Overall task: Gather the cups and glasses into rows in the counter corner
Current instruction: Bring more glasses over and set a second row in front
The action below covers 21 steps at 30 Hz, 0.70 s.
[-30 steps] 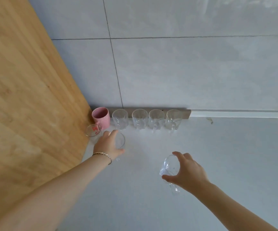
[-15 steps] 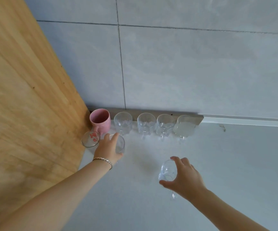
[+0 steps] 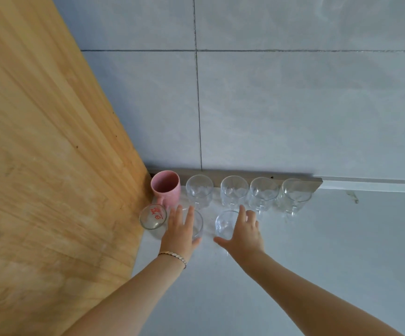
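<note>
Glasses and one pink mug [image 3: 166, 187] already stand in a far row along the wall: the mug tucked into the corner against the wooden panel [image 3: 51, 166], then four clear glass cups [image 3: 248, 192] running off to the right. A near row looks under way. A small glass with red print [image 3: 153, 216] sits at its left end beside the panel. The left hand [image 3: 179, 232] is wrapped around a clear tumbler [image 3: 196, 223] just right of it, fingers up the glass, holding it on the counter [image 3: 317, 251]. The right hand [image 3: 241, 235] cups a third clear glass [image 3: 225, 224] next along, thumb on its near side and fingers on its right flank. I judge the task well along: both held glasses seem close to their spots and need only releasing. Whether more cups wait elsewhere, I cannot tell.
</note>
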Each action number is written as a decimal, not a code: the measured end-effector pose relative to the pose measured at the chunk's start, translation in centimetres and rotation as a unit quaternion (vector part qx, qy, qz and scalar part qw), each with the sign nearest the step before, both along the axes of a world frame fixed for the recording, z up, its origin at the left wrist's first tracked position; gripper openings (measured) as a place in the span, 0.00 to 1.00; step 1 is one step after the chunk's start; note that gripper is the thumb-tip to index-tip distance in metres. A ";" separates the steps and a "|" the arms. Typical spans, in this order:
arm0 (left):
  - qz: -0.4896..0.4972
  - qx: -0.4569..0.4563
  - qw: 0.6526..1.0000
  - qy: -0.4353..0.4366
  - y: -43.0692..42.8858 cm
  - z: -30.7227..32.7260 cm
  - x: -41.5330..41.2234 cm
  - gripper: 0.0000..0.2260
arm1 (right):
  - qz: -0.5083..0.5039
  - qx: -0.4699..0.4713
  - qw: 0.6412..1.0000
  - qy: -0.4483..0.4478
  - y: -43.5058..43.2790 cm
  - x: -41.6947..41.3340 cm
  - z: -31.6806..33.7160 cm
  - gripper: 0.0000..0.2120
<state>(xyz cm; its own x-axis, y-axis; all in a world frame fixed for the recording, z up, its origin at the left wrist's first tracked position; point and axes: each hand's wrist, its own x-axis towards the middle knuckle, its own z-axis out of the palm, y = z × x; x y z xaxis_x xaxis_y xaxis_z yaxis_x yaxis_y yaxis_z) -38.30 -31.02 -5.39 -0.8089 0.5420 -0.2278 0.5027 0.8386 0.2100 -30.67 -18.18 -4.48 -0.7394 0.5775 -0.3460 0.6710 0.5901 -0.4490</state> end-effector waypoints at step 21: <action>-0.319 -0.166 0.932 -0.051 19.1 7.9 25.6 0.15 | -0.043 -0.051 0.980 -0.187 17.7 37.4 5.2 0.23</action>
